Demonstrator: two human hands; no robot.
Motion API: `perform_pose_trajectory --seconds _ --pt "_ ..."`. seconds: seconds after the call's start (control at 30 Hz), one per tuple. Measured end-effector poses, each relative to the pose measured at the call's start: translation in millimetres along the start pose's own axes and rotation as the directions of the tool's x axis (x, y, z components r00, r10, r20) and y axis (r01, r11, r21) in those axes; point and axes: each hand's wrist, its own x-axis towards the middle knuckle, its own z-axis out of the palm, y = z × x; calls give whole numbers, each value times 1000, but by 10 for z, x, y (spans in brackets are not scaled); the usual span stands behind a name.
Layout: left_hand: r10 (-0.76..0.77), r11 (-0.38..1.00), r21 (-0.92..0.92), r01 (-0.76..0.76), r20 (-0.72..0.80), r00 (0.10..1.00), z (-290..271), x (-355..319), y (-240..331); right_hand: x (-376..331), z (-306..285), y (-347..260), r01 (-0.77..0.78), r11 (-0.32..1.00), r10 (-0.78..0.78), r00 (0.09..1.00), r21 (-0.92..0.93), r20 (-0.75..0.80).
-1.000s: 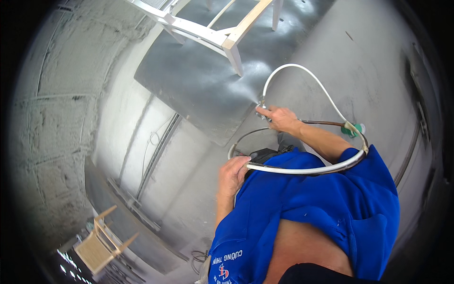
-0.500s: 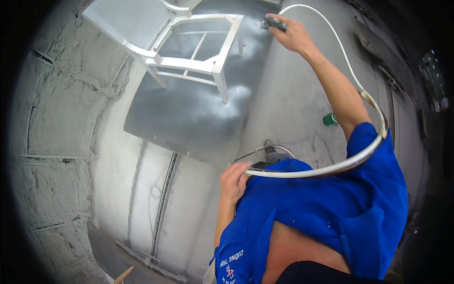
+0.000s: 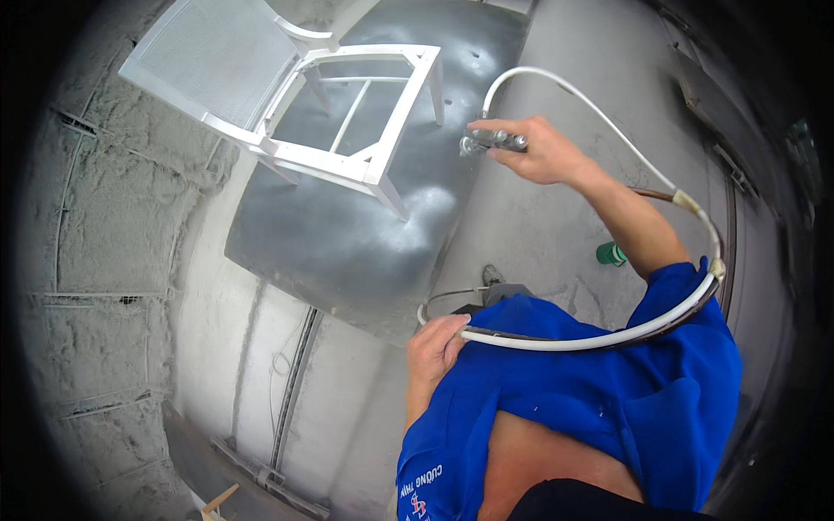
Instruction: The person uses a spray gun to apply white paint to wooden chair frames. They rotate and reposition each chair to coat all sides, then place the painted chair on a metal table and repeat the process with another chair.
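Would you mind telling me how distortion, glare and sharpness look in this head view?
Head view: strong fisheye bending with a dark rim; soft glare on the grey floor sheet below the white chair; the right hand with the spray gun and the left hand on the hose look fairly sharp.

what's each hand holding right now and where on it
The right hand grips a spray gun by its body, nozzle toward the white chair frame. The left hand holds the white hose partway along its loop.
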Motion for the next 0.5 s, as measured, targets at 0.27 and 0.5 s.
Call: perform_pose_trajectory --seconds 0.27,0.5 --pt "-141 985 97 143 -32 990 559 525 -4 455 304 1378 -77 876 238 928 -476 288" --pt "-170 983 72 171 -11 985 802 688 109 348 -71 1604 -125 992 126 989 -18 79"
